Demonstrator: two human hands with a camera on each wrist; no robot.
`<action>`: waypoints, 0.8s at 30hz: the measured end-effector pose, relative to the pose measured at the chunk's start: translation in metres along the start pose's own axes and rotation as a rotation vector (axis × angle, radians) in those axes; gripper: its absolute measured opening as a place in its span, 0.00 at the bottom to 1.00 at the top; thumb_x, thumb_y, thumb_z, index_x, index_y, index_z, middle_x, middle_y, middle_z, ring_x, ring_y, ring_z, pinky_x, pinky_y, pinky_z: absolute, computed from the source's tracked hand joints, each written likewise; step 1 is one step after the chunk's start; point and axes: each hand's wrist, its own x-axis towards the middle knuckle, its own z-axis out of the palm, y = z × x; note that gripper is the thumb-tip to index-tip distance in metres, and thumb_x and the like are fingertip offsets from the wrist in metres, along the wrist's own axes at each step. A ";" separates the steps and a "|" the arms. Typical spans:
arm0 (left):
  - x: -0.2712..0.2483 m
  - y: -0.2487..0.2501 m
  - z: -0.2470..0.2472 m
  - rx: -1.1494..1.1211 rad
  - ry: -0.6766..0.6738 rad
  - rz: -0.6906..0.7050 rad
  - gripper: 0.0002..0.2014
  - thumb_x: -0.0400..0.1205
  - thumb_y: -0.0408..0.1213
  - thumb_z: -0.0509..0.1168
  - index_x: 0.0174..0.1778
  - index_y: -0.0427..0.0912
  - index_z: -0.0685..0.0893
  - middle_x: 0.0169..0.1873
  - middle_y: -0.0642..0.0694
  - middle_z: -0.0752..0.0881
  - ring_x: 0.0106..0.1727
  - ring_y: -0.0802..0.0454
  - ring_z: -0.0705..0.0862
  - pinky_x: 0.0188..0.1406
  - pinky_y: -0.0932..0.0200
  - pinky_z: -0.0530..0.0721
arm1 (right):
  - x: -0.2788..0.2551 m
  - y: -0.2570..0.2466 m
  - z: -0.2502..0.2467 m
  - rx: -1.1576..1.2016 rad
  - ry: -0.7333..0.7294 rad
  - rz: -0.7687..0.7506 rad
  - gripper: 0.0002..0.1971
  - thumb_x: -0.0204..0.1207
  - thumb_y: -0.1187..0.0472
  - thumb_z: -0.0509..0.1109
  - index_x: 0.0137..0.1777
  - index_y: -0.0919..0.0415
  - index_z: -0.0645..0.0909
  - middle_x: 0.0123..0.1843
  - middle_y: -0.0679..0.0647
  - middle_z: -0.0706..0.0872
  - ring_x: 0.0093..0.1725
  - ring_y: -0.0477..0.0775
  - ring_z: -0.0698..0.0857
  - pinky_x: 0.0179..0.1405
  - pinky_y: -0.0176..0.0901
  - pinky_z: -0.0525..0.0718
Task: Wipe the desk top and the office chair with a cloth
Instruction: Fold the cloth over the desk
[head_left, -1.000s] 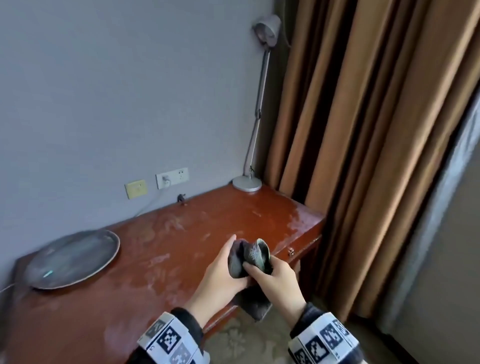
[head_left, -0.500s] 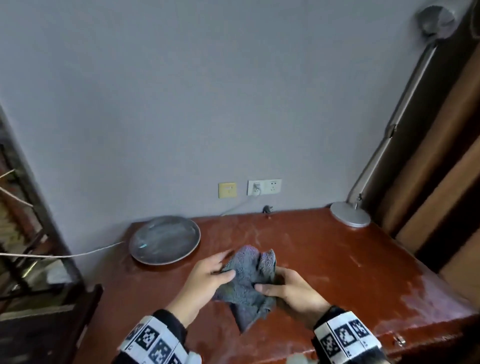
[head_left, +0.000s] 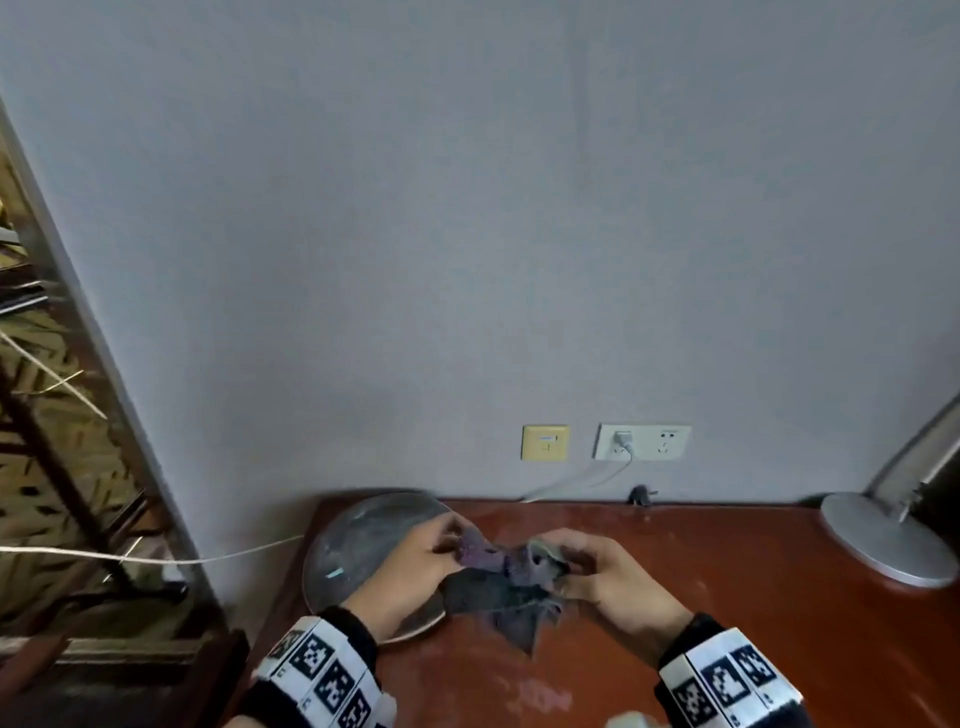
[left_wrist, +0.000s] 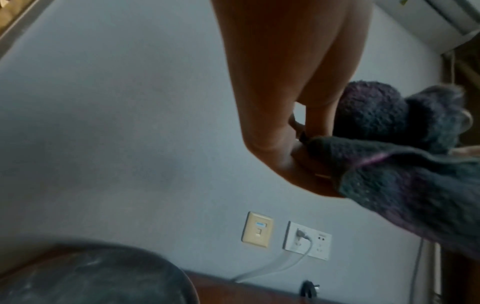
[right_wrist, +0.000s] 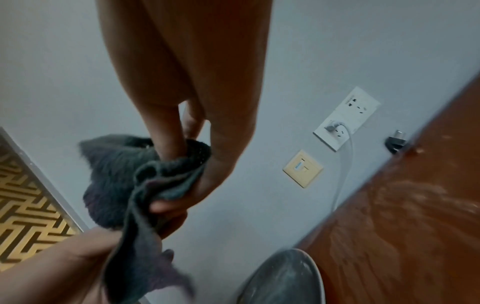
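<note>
Both hands, the left hand (head_left: 415, 564) and right hand (head_left: 608, 579), pinch a grey cloth (head_left: 498, 584) above the dusty surface (head_left: 727, 597) (apparently refolding it for wiping).

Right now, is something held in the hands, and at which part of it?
Yes: the dark grey cloth. The left hand pinches its left end and the right hand grips its bunched right end; the rest hangs between them above the desk top.

The cloth (head_left: 498, 582) was dark grey, fuzzy and crumpled, stretched in the air above the desk top (head_left: 701, 597). The desk top was reddish-brown wood, smeared with pale streaks.
</note>
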 end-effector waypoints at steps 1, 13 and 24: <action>0.010 -0.002 -0.005 0.007 0.011 -0.011 0.17 0.78 0.17 0.62 0.33 0.45 0.79 0.28 0.56 0.85 0.35 0.57 0.81 0.31 0.68 0.76 | 0.011 -0.003 -0.003 -0.051 -0.024 -0.021 0.13 0.66 0.80 0.69 0.47 0.69 0.86 0.44 0.61 0.89 0.44 0.57 0.87 0.40 0.43 0.85; 0.064 -0.011 -0.042 0.026 0.117 -0.015 0.09 0.70 0.39 0.76 0.40 0.45 0.82 0.33 0.56 0.86 0.37 0.66 0.82 0.44 0.69 0.77 | 0.120 -0.012 -0.005 -0.230 -0.218 0.132 0.10 0.68 0.67 0.70 0.48 0.68 0.87 0.49 0.65 0.89 0.46 0.54 0.87 0.49 0.40 0.85; 0.078 -0.093 -0.084 0.239 0.193 -0.080 0.14 0.65 0.35 0.72 0.37 0.62 0.83 0.44 0.56 0.85 0.54 0.59 0.82 0.61 0.62 0.77 | 0.206 0.080 0.034 -0.481 -0.284 0.243 0.21 0.63 0.76 0.74 0.42 0.50 0.72 0.48 0.55 0.79 0.45 0.53 0.80 0.41 0.44 0.82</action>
